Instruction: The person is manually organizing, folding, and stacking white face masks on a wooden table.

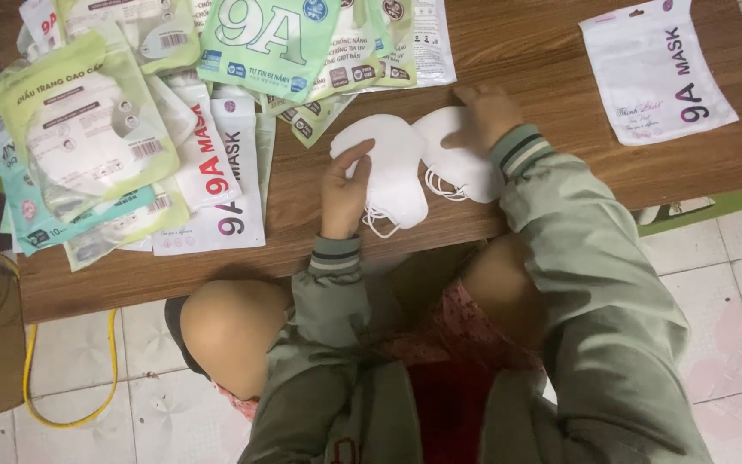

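From the head camera I look down on a low wooden tabletop (517, 51) with my knees tucked under its near edge. My left hand (343, 193) rests on a white folded fabric face mask (392, 167), thumb and fingers pinching its left edge, so that hand is narrow and holding the mask against the wood. The mask lies close to the near edge of the tabletop, its thin white ear loops (380, 223) curling out below it. My right hand (483, 112) lies flat, fingers spread loosely, pressing on a second white folded face mask (465, 167) just beside the first; the two masks touch or slightly overlap at the middle, and I cannot tell which lies on top. The second mask's loops trail out at its lower left.

To the left of my left hand a loose heap of flat plastic mask packets (130, 129) covers that end of the tabletop: pale green ones, a teal one, and white ones with red and dark lettering, overlapping one another at many angles. A green-and-white packet (268, 39) sits at the far edge above the masks. Well apart, at the far right corner, a single white plastic packet with a pink top strip (654, 69) lies by itself. Under the tabletop I see a white tiled floor (732, 283) and a yellow cable (32, 378) looping at the left.
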